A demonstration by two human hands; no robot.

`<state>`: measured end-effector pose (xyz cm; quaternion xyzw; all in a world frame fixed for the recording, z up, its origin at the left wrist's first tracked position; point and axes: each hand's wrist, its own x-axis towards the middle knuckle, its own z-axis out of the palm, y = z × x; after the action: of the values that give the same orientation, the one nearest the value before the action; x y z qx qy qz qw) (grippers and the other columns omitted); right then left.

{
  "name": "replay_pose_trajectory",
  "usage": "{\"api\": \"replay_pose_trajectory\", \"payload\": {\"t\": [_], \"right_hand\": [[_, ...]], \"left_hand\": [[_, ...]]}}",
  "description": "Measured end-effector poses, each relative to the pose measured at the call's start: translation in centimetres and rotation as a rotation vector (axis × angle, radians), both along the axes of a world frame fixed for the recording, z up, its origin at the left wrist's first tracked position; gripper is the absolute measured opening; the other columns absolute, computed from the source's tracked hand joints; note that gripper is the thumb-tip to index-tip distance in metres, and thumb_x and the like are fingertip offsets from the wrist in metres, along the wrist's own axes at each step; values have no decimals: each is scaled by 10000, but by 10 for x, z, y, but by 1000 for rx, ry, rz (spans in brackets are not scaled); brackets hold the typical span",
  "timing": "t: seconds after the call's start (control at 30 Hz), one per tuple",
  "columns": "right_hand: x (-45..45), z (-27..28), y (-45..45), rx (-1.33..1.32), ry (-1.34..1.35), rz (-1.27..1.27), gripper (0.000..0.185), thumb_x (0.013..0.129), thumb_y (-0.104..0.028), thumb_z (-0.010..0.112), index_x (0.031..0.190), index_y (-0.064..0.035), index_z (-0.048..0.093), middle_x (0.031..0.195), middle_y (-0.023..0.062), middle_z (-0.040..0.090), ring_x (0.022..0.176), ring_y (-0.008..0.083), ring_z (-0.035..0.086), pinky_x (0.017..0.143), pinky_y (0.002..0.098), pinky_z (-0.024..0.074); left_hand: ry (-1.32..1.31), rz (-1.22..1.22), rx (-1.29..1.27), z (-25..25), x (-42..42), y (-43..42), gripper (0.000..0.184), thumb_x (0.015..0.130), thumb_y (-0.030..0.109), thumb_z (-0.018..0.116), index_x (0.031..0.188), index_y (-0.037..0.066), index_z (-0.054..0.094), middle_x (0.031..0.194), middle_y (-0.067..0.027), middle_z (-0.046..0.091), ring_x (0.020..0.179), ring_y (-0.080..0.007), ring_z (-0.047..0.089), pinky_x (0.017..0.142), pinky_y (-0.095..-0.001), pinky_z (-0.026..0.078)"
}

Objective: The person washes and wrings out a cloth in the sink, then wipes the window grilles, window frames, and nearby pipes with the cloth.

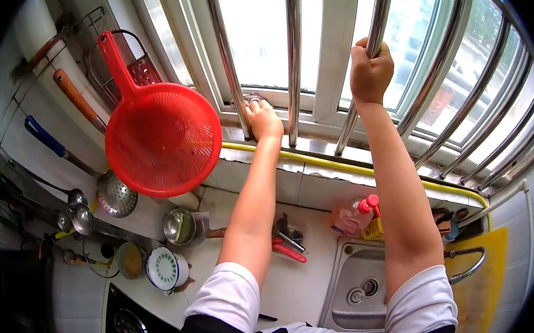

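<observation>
Apparently, work was unfinished, exact progress unclear: at twelve o'clock, the left hand [266, 123] pressed a cloth [254, 97] to the frame [335, 41], grip hidden; at two, the right hand [372, 74] clasped a bar [384, 3].

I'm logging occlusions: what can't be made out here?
All in the head view:
Greyish, cloth-like bundle: mostly hidden by the left hand.
Shiny metal window bar: gripped stretch hidden by the right hand.
Rectangular stainless-steel sink: right side hidden by the right forearm.
Flat black cooktop: cut off by the bottom edge.
Translucent pink bottle: any print too small to read.
</observation>
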<state>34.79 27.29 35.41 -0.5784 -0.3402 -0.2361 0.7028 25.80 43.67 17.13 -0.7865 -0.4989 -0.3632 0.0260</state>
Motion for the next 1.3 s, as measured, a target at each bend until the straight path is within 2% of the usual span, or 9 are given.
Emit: {"api": "replay_pose_trajectory", "payload": {"t": [0.1,0.27,0.37,0.53,0.67,0.73,0.87,1.07,1.3], "right_hand": [[0,-2,1,10,-8,-12,50,718,-95,526,698,-50,536,567,45,534,530,144,523,586,282,455],[2,-2,1,5,-24,-20,45,715,-92,529,698,-51,537,568,42,536,531,145,526,579,279,453],[0,-1,2,18,-19,-13,43,713,-90,531,695,-51,533,568,45,535,527,148,525,573,280,453],[1,-2,-1,2,-43,-17,45,716,-88,522,692,-51,522,559,53,526,519,157,528,565,290,457],[0,2,0,-3,-46,-34,47,716,-88,520,691,-48,517,550,49,521,510,154,523,560,288,457],[-2,-2,0,7,-41,-29,48,717,-88,520,689,-48,515,546,46,519,506,152,521,558,286,456],[-3,2,-1,-10,-24,-38,52,716,-89,521,685,-49,507,552,50,526,506,151,522,556,286,454],[-1,-1,-1,-12,-64,-43,52,716,-97,527,694,-50,519,553,49,528,510,156,524,564,290,458],[12,-7,6,49,-128,-71,85,723,-123,564,738,-42,543,597,79,542,561,207,541,598,321,453]], "left_hand": [[-118,-305,15,1,-12,-6,209,797,118,579,995,81,632,1037,-116,582,998,-341,494,910,-410,391],[-118,-805,-6,10,-8,6,161,768,29,571,895,33,670,852,-120,655,852,-292,594,827,-370,452],[-237,-1136,-660,23,-4,3,381,722,-122,479,988,55,686,904,-110,675,877,-198,620,825,-286,471],[-324,-1181,-739,35,-10,-10,333,715,-105,522,958,47,690,907,-102,676,864,-190,626,821,-299,476],[-126,-822,-459,53,-29,-35,226,759,-8,544,924,59,683,965,-124,656,867,-275,623,761,-318,490],[-3,-501,-75,50,-38,-52,222,769,9,525,937,57,662,952,-141,627,876,-324,582,757,-380,477],[-457,-319,190,32,-62,-105,251,743,27,529,970,89,614,934,-101,582,882,-338,544,786,-423,454],[-186,-699,251,-13,-47,-160,376,747,93,583,1122,120,598,1000,-117,557,1000,-318,525,884,-411,411],[-83,-673,215,-5,-24,-139,199,788,110,549,978,156,591,933,-64,539,924,-261,545,820,-379,439]]}}
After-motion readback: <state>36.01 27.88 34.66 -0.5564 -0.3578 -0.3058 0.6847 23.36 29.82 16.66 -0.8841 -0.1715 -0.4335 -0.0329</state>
